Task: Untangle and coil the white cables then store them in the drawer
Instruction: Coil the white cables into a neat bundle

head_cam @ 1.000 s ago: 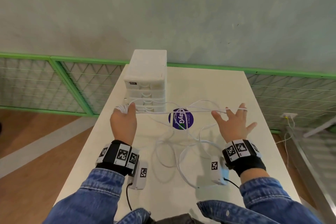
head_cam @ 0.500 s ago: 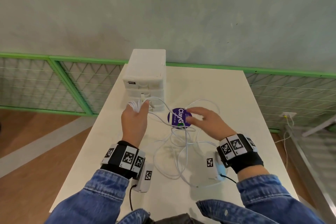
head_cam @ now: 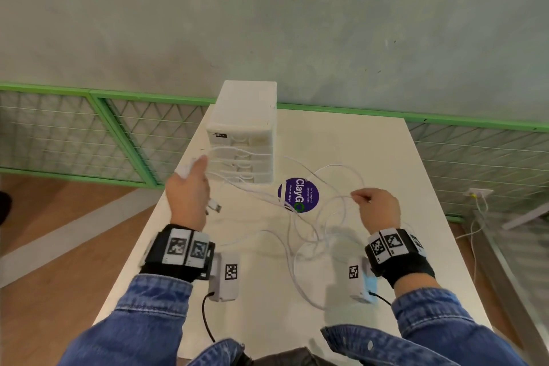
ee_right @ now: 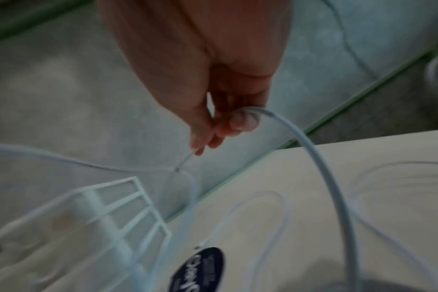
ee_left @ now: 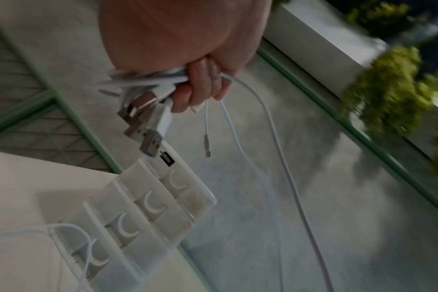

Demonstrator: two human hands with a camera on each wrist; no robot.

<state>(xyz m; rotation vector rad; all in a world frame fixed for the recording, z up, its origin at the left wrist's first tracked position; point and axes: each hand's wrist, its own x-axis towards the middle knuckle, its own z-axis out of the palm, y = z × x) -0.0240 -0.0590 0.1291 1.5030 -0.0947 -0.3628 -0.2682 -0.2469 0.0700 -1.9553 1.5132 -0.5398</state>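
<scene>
Thin white cables (head_cam: 309, 226) lie in tangled loops on the white table (head_cam: 371, 157). My left hand (head_cam: 190, 187) is raised in front of the white drawer unit (head_cam: 243, 140) and grips a bundle of cable ends (ee_left: 148, 81); several USB plugs (ee_left: 148, 126) hang below its fingers (ee_left: 200, 87). My right hand (head_cam: 374, 208) is lifted over the table's right half and pinches one cable strand (ee_right: 320, 164) between thumb and fingertips (ee_right: 240, 122). Strands run from both hands down into the tangle. All the drawers (ee_left: 148, 205) look closed.
A round purple sticker (head_cam: 298, 194) is stuck on the table by the drawer unit. A green-framed mesh fence (head_cam: 98, 140) runs behind the table against a grey wall. Wooden floor lies to the left. A wall socket with a cable (head_cam: 475, 196) is at the right.
My right hand has moved from the sticker out to the right, drawing a strand with it. My left hand has lifted and shifted left, and a USB plug now dangles below it.
</scene>
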